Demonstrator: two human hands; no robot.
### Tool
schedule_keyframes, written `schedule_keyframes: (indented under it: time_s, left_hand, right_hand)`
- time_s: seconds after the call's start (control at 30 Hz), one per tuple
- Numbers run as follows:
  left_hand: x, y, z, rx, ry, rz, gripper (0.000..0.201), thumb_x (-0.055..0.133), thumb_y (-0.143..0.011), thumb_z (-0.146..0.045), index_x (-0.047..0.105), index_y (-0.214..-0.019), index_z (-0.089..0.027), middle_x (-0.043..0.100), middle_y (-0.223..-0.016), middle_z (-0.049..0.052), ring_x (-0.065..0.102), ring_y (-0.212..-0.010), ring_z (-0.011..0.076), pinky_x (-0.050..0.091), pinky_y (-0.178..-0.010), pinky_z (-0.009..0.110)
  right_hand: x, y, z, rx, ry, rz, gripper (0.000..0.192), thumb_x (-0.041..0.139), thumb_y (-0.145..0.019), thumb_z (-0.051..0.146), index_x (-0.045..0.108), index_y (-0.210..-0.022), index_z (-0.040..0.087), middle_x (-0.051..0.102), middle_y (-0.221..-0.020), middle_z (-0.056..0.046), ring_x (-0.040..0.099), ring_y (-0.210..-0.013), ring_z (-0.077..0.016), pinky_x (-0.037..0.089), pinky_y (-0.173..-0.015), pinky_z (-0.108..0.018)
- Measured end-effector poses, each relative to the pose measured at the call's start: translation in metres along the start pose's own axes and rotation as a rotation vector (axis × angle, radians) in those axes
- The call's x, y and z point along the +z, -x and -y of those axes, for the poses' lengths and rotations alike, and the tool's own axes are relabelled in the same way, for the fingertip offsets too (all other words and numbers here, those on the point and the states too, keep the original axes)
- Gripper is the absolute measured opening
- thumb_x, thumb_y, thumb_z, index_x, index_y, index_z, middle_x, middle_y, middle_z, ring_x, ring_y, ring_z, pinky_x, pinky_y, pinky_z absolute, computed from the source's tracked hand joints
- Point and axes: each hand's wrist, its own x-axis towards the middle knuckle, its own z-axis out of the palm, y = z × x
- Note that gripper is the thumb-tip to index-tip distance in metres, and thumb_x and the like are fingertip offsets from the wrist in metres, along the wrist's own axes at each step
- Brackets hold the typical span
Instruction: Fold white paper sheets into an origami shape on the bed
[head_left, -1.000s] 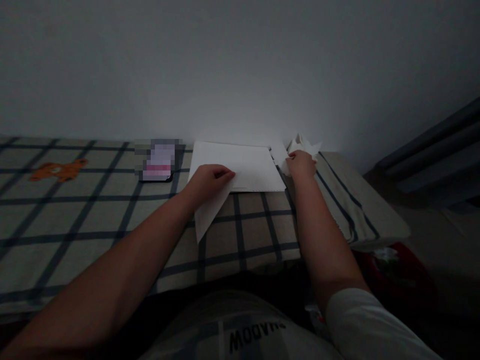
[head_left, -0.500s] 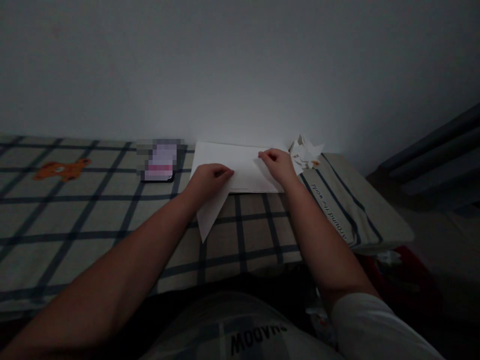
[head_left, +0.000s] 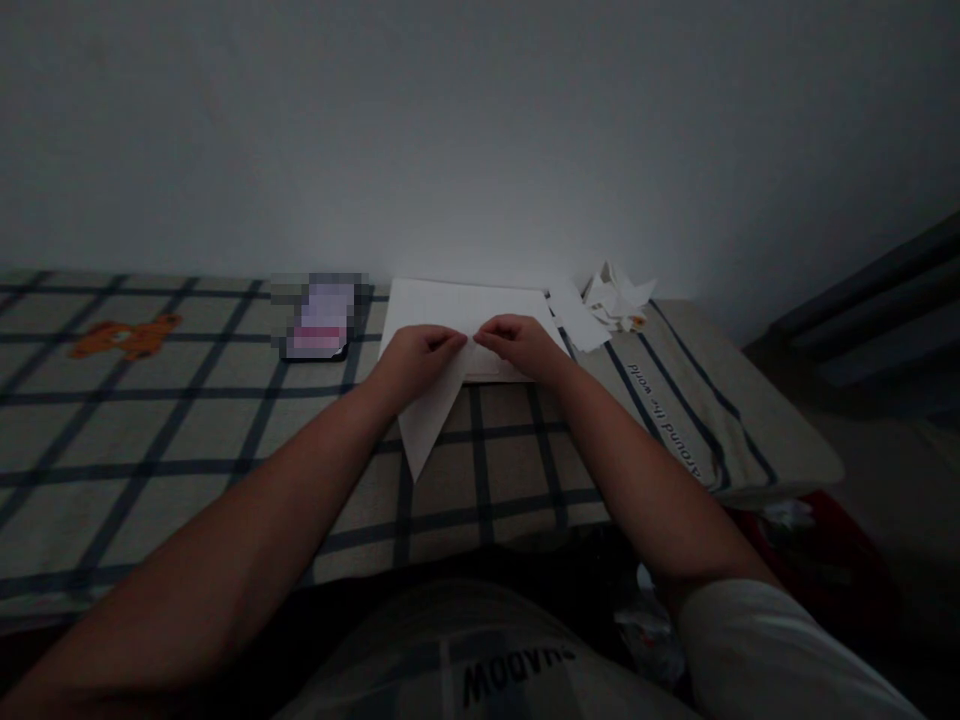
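Observation:
My left hand (head_left: 426,358) is closed in a pinch on a white sheet of paper (head_left: 429,428). The sheet's pointed corner hangs down past the front of a flat white paper stack (head_left: 450,302). Close to the left fingertips, at the upper edge of the held sheet, my right hand (head_left: 517,345) is closed too, its thumb and forefinger pinching the paper there. The fingers cover much of that edge.
A phone (head_left: 321,325) lies left of the stack on the checked cloth (head_left: 247,430). Farther left is an orange bear-shaped figure (head_left: 126,337). A paper strip (head_left: 579,318) and crumpled paper scraps (head_left: 616,298) lie to the right, and a wall (head_left: 465,150) rises behind.
My right hand has moved left and slightly down, from over the stack to beside the left fingertips. The left hand has barely moved, still holding the sheet.

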Motion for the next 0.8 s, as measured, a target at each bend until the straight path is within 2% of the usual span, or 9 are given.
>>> schedule_keyframes:
  time_s: [0.13,0.3,0.43,0.5,0.63,0.7,0.73,0.8]
  left_hand:
    - [-0.003,-0.003,0.004,-0.041,0.008,0.027,0.032,0.059,-0.084,-0.045,0.079,-0.086,-0.021,0.076,-0.083,0.005,0.064,-0.075,0.02,0.046,-0.067,0.029]
    - [-0.01,-0.007,0.01,-0.101,0.078,0.075,0.032,0.064,-0.079,-0.047,0.077,-0.081,-0.019,0.074,-0.075,0.005,0.06,-0.066,0.0178,0.043,-0.059,0.028]
    - [-0.014,-0.009,0.01,-0.114,0.12,0.11,0.031,0.066,-0.077,-0.047,0.076,-0.079,-0.018,0.073,-0.074,0.003,0.06,-0.066,0.0167,0.042,-0.059,0.027]
    - [-0.015,-0.009,0.011,-0.113,0.12,0.097,0.03,0.068,-0.076,-0.046,0.077,-0.079,-0.018,0.072,-0.072,0.003,0.06,-0.067,0.0166,0.042,-0.06,0.027]
    - [-0.013,-0.009,0.012,-0.18,0.182,-0.039,0.032,0.069,-0.075,-0.047,0.075,-0.078,-0.016,0.068,-0.065,0.003,0.059,-0.061,0.0157,0.042,-0.058,0.026]
    - [-0.009,-0.009,0.013,-0.253,0.261,-0.149,0.03,0.068,-0.075,-0.045,0.073,-0.076,-0.015,0.064,-0.058,0.001,0.058,-0.056,0.015,0.041,-0.053,0.025]
    - [-0.007,-0.01,0.013,-0.288,0.332,-0.215,0.028,0.067,-0.076,-0.042,0.072,-0.077,-0.015,0.062,-0.056,0.0,0.058,-0.053,0.0144,0.041,-0.052,0.024]
    - [-0.004,-0.01,0.013,-0.34,0.479,-0.274,0.024,0.068,-0.076,-0.037,0.071,-0.08,-0.014,0.063,-0.059,0.0,0.06,-0.052,0.0137,0.044,-0.051,0.022]
  right_hand:
    - [-0.001,0.0,-0.001,0.012,-0.029,-0.071,0.018,0.061,-0.079,0.037,0.061,-0.076,0.019,0.054,-0.065,0.003,0.046,-0.062,-0.0122,0.037,-0.061,-0.027]
    - [-0.007,-0.004,-0.013,0.089,-0.12,-0.234,0.016,0.056,-0.081,0.035,0.054,-0.073,0.022,0.046,-0.056,0.006,0.04,-0.053,-0.011,0.032,-0.054,-0.026]
    - [-0.011,-0.01,-0.018,0.113,-0.224,-0.377,0.012,0.051,-0.084,0.029,0.047,-0.073,0.023,0.042,-0.055,0.007,0.039,-0.051,-0.0103,0.032,-0.052,-0.024]
    - [-0.012,-0.011,-0.018,0.146,-0.268,-0.401,0.011,0.048,-0.085,0.027,0.045,-0.075,0.024,0.042,-0.056,0.007,0.039,-0.05,-0.0096,0.032,-0.051,-0.023]
    - [-0.01,-0.012,-0.02,0.155,-0.235,-0.373,0.013,0.053,-0.087,0.035,0.047,-0.088,0.024,0.046,-0.062,0.008,0.042,-0.05,-0.009,0.034,-0.05,-0.022]
    - [-0.008,-0.011,-0.023,0.069,-0.166,-0.379,0.024,0.062,-0.083,0.039,0.047,-0.096,0.025,0.046,-0.062,0.009,0.044,-0.05,-0.0096,0.037,-0.051,-0.023]
    - [-0.007,-0.01,-0.024,0.019,-0.129,-0.346,0.032,0.067,-0.08,0.041,0.048,-0.101,0.024,0.05,-0.066,0.008,0.047,-0.052,-0.01,0.039,-0.053,-0.024]
    - [-0.005,-0.006,-0.024,-0.068,-0.04,-0.233,0.042,0.071,-0.078,0.046,0.053,-0.108,0.024,0.06,-0.079,0.003,0.054,-0.062,-0.0122,0.045,-0.06,-0.027]
